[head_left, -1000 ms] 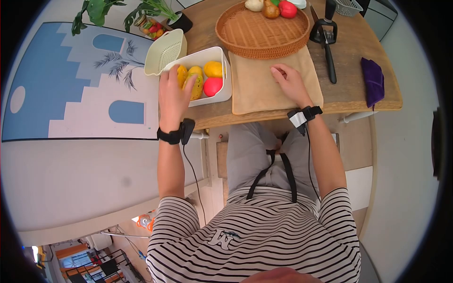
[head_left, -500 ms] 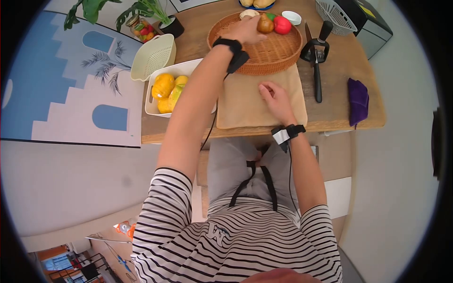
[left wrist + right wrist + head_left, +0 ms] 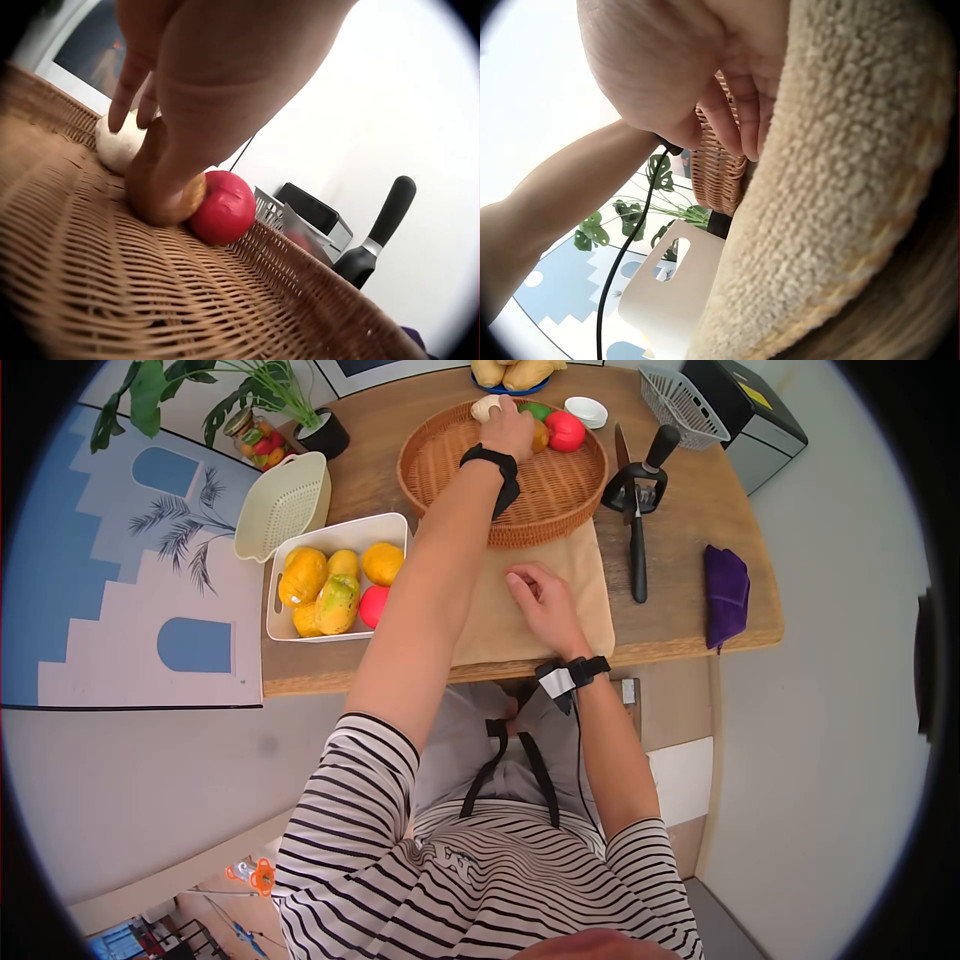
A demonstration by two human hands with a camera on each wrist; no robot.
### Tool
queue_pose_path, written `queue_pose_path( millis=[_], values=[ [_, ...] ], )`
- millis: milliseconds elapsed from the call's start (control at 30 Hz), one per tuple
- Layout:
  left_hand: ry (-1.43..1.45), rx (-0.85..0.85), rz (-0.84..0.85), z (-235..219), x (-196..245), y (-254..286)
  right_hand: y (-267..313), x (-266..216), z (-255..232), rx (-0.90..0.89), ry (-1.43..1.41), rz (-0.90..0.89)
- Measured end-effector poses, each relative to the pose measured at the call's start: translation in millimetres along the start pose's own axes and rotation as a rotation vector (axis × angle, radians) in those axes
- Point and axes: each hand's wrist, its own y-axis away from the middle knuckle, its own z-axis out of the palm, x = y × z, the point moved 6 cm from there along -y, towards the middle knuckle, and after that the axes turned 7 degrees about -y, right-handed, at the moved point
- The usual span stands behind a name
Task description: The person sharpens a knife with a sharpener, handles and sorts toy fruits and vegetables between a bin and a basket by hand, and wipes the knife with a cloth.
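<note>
The left hand (image 3: 510, 428) reaches into the far side of the wicker basket (image 3: 440, 455), fingers curled around a brown pear (image 3: 169, 196) directly beneath the palm; a red fruit (image 3: 223, 207) touches it. The right hand (image 3: 540, 600) rests loosely curled on the beige mat (image 3: 590, 620), much nearer the body.

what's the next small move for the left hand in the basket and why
Probably close the fingers round the brown pear-like fruit and lift it. The left hand already rests on it in the wicker basket, beside the red fruit, but the grip looks loose.
</note>
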Motion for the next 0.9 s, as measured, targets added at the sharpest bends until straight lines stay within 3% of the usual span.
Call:
queue_pose_path(
  millis=[267, 400, 467, 500, 567, 700, 767, 900],
  values=[
    [0.259, -0.234, -0.120, 20, -18, 6, 0, -3, 0, -0.007, 0.015, -0.008],
    [0.180, -0.135, 0.007, 2, -7, 14, -1, -1, 2, 0.000, 0.018, -0.045],
    [0.144, 0.042, 0.205, 7, 3, 13, 0, 4, 0, 0.006, 0.044, -0.023],
    [0.147, 0.050, 0.209, -3, 8, 12, 0, 2, -1, 0.011, 0.050, -0.028],
    [0.187, -0.203, -0.040, -13, 10, 16, 1, -1, 0, -0.008, 0.019, -0.025],
    [0.245, -0.140, -0.032, 5, 8, 5, 0, -3, 0, 0.002, 0.045, -0.030],
    [0.276, -0.097, 0.186, 18, 16, -4, 1, -4, 0, 0.006, 0.034, -0.025],
    [0.249, -0.062, 0.198, 8, 25, 6, 2, -1, 0, 0.001, 0.023, -0.008]
  ],
)
